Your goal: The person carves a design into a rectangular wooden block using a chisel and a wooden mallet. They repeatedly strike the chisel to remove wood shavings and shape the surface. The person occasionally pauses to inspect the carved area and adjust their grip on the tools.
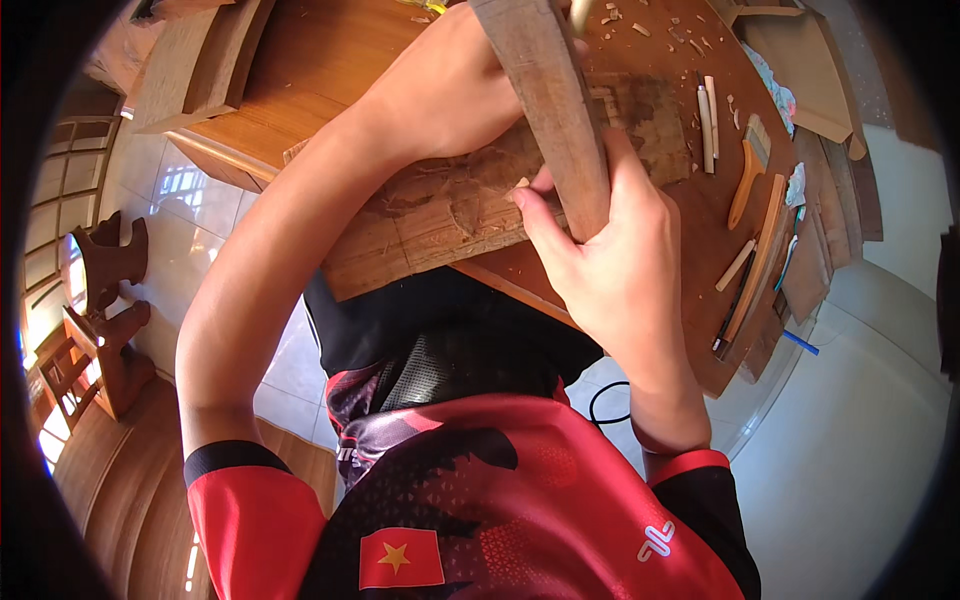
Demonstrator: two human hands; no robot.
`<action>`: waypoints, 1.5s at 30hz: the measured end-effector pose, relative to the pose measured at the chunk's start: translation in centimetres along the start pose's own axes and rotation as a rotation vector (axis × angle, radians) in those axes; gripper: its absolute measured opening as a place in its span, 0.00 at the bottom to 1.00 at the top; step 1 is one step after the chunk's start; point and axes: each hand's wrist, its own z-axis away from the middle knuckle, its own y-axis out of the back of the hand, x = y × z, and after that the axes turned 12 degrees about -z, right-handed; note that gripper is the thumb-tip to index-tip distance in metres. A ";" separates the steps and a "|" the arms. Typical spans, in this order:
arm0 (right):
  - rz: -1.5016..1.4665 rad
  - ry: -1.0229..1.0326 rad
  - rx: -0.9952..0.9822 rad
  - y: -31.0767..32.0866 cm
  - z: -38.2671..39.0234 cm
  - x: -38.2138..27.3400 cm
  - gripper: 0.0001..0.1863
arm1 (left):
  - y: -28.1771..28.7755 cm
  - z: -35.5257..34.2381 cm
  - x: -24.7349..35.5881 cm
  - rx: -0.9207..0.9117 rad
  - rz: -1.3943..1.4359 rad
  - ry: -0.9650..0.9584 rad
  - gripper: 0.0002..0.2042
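A long, flat wooden bar (560,120) with a worn grey-brown face slants down from the top edge. My right hand (630,235) is closed round its lower end, thumb on one side and fingers on the other. By the right thumb tip shows a small pale wood bit (520,188). My left hand (465,90) reaches in behind the bar, which hides its fingers. A pale round stick (579,14) pokes out beyond the bar near those fingers; whether the left hand grips it is hidden. Under both hands lies a thick, scarred wooden board (400,225).
On the brown table (300,60) lie wood shavings (640,30), two pale sticks (707,125) and a brush (748,170) with an orange handle. Wooden strips (760,260) line the right edge. A curved wooden piece (205,65) stands at the far left; carved furniture (105,290) is beyond.
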 end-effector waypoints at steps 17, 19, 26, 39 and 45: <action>-0.329 -0.052 0.504 9.7 -2.4 1.1 0.13 | 1.1 -0.6 1.9 -0.243 -0.010 0.136 0.09; -0.299 -0.052 0.506 11.9 -2.5 1.8 0.12 | 0.1 0.3 1.0 -0.232 0.003 0.041 0.09; -0.349 -0.209 0.274 9.7 -0.3 3.4 0.11 | -0.2 0.4 0.8 -0.322 0.066 -0.018 0.10; -0.424 -0.171 0.072 11.4 -0.3 3.7 0.13 | -0.2 0.3 1.4 -0.361 0.077 0.080 0.11; -0.445 -0.179 -0.009 12.0 -1.2 2.8 0.22 | -0.6 0.4 0.4 -0.329 0.136 0.000 0.08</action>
